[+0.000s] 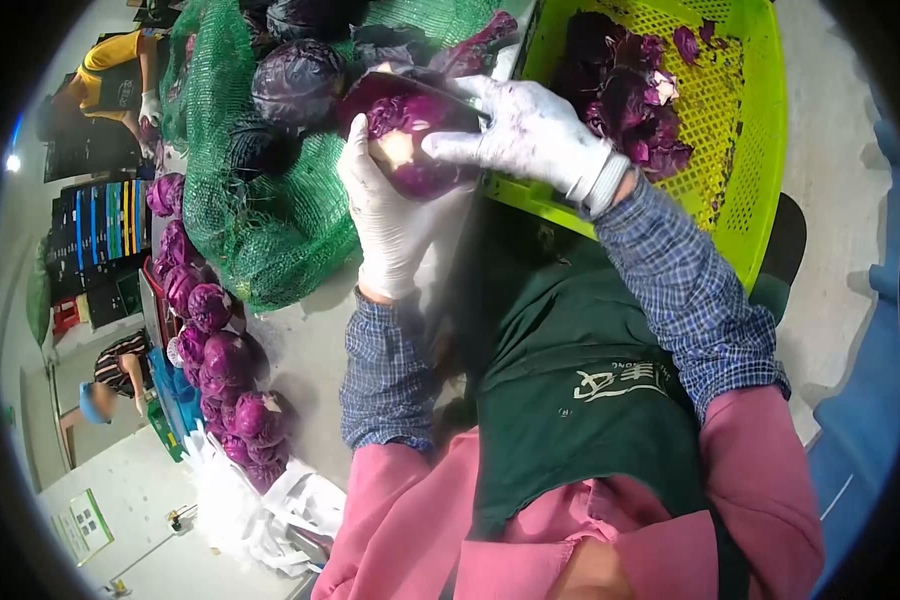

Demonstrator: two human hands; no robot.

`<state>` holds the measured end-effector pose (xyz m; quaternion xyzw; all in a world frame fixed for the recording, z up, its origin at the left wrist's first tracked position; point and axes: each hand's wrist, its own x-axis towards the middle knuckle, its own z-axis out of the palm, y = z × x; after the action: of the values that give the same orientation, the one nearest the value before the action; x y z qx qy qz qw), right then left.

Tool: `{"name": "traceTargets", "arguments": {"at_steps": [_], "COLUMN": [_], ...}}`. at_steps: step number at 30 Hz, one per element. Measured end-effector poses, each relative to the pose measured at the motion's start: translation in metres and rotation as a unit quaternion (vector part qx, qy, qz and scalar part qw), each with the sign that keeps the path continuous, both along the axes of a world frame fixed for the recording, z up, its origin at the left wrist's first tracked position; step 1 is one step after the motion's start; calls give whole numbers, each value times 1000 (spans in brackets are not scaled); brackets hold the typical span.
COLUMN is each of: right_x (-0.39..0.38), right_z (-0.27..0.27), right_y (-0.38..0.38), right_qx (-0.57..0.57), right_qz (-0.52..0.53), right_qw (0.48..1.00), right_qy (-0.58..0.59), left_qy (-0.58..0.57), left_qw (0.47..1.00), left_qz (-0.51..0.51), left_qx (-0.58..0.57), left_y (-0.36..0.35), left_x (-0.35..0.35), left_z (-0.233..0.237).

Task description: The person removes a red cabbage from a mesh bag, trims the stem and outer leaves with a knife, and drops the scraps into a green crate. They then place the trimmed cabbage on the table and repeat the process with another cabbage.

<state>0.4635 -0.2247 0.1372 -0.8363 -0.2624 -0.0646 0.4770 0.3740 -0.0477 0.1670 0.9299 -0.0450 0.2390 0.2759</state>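
A red cabbage [410, 172] is held up over the edge of the work surface, its pale cut stem end facing me. My left hand [380, 205], in a white glove, is closed around the cabbage's near left side. From the right, my gloved right hand [525, 130] grips the same cabbage, thumb beside the stem and fingers over the far side. A flat dark outer leaf [370, 92] stands up along the cabbage's top edge, reaching toward the right fingers. Whether those fingers also hold a blade, I cannot tell.
A green mesh sack [270, 235] with dark, untrimmed cabbages [298, 82] lies at the left. Beyond it, trimmed purple cabbages [225, 360] form a row. A yellow-green crate [760, 150] holds loose leaves [635, 110]. White bags [260, 510] lie lower left. Two people work farther off.
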Motion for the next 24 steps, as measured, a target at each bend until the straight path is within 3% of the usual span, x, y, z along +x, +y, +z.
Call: {"name": "traceTargets", "arguments": {"at_steps": [2, 3, 4, 6, 8, 11, 14, 18, 20, 21, 22, 24], "right_x": [4, 8, 10, 9, -10, 5, 3, 11, 12, 6, 0, -11], "right_z": [45, 40, 43, 29, 50, 14, 15, -76, -100, -74, -51, -11], "right_y": [-19, -23, -32, -20, -14, -15, -35, -62, -81, -77, -70, -45], "right_qx": [3, 21, 13, -128, -226, -133, 68, 145, 186, 183, 165, 129], "right_qz": [114, 116, 139, 55, -38, -72, -35, -150, -209, -235, -190, -103], "right_qw": [945, 931, 934, 985, 969, 988, 956, 906, 865, 865, 892, 932], "right_qy": [307, 345, 330, 101, 90, 40, 282, 367, 416, 403, 377, 323], "left_qy": [-11, -30, -30, -35, -18, -17, -1, 41, 78, 82, 88, 52], "left_qw": [1000, 997, 996, 994, 996, 997, 999, 996, 975, 965, 953, 979], "left_qz": [-4, -13, -17, -27, -13, 10, 5, 31, 36, 45, 52, 35], "left_qx": [22, 66, 77, 101, 87, 71, 53, -66, -206, -245, -284, -193], "left_y": [0, -2, -6, -14, -17, -15, -11, 9, 9, 5, 3, 3], "left_x": [-5, -3, -3, -1, -2, -3, -4, -2, -2, -3, -4, 0], "left_z": [-5, -4, -2, 2, 1, -1, 2, -4, 2, 5, 4, -5]}}
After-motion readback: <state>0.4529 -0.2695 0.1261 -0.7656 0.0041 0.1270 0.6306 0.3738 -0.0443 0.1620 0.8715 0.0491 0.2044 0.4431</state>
